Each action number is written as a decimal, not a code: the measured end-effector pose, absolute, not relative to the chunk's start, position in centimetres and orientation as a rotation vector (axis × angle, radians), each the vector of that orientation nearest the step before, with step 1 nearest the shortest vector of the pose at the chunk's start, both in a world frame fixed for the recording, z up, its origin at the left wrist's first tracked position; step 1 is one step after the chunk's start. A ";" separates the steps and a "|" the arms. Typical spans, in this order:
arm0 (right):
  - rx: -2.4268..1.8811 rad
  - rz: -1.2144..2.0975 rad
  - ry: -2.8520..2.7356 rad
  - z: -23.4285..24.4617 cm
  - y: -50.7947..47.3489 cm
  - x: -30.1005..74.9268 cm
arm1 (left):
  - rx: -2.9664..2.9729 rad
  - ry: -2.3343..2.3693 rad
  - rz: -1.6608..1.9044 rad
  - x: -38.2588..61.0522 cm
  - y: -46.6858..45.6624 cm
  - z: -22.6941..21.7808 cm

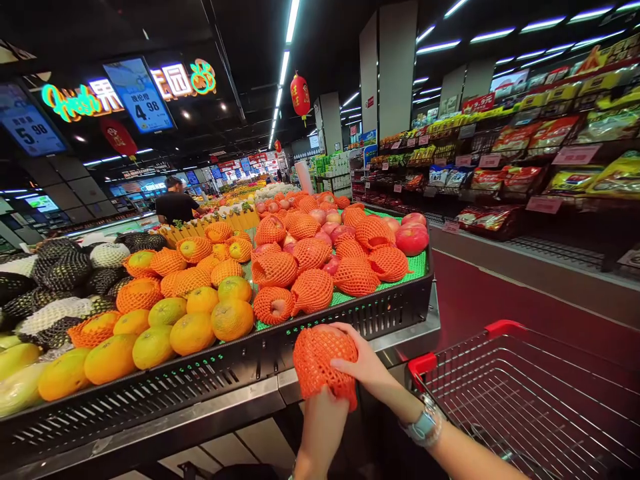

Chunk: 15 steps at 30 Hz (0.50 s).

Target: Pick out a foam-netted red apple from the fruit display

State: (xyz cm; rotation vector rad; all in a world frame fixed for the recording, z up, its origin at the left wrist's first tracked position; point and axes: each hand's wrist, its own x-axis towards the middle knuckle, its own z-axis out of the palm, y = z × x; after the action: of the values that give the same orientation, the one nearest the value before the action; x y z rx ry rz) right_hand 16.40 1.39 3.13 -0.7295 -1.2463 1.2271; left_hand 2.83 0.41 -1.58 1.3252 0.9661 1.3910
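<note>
An apple in an orange foam net is held up just in front of the display's front rail. My right hand, with a watch on its wrist, wraps the fruit's right side, the thumb lying across the net. From below, my left hand grips the lower end of the net; its fingertips are hidden in or behind the mesh. Most of the fruit is covered by the netting. Behind the hands, more apples, some in orange nets and some bare, are heaped on a green mat in a black tray.
Oranges fill the tray's left part, beside melons in black and white nets. A wire shopping cart with red corners stands at right. Shelves of packaged food line the aisle. Another person stands beyond the fruit.
</note>
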 end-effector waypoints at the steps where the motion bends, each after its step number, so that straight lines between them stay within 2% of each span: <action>1: -0.732 1.219 -1.238 3.0 1.6 16.7 | 1.340 0.965 1.291 2.3 0.0 -0.7; 4: -0.713 1.230 -1.217 2.8 2.0 17.3 | 1.161 0.730 1.120 0.6 -1.2 1.7; 7: -0.678 1.253 -1.218 2.8 1.9 17.5 | 0.885 0.566 1.211 0.0 -1.7 2.7; 12: -0.638 1.282 -1.260 2.9 1.4 17.7 | 0.624 0.855 1.412 0.8 -0.6 1.4; 15: -0.634 1.294 -1.291 2.8 1.2 18.2 | 0.715 1.027 1.397 0.9 0.2 0.8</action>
State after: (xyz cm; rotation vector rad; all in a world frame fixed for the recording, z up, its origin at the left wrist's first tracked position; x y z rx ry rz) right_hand 18.21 1.23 2.82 -0.6339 -1.2915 1.2937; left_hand 0.88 0.19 0.78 0.7152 1.0266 1.3969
